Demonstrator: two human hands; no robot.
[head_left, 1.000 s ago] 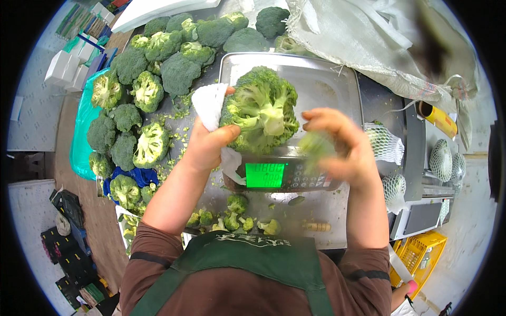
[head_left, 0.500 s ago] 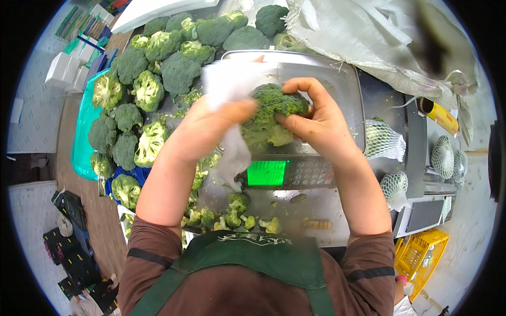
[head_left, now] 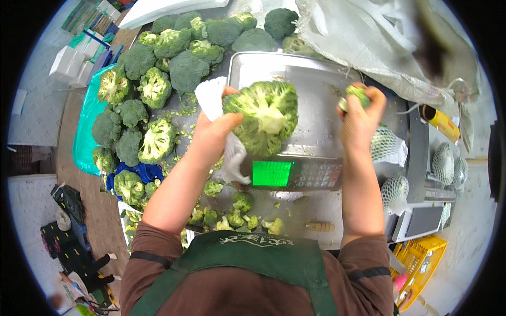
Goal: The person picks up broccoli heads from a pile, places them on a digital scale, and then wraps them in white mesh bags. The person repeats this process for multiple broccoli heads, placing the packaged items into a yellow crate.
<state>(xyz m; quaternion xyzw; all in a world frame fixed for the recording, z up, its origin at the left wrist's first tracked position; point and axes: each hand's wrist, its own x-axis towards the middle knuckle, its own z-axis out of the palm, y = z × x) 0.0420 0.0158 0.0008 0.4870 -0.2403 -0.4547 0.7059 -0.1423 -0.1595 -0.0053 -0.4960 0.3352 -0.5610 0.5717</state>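
We see the left hand [head_left: 212, 134] clasping a broccoli head [head_left: 266, 118] and white wrap [head_left: 211, 97] above a digital scale [head_left: 324, 105]; the right hand [head_left: 360, 124] pinches a small broccoli piece [head_left: 358, 95].

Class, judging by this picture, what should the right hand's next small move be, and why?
Probably, the right hand should set its small broccoli piece down beside the loose florets near the scale. The left hand is already occupied with a large broccoli head and some white material, so a free right hand would likely help manage both.
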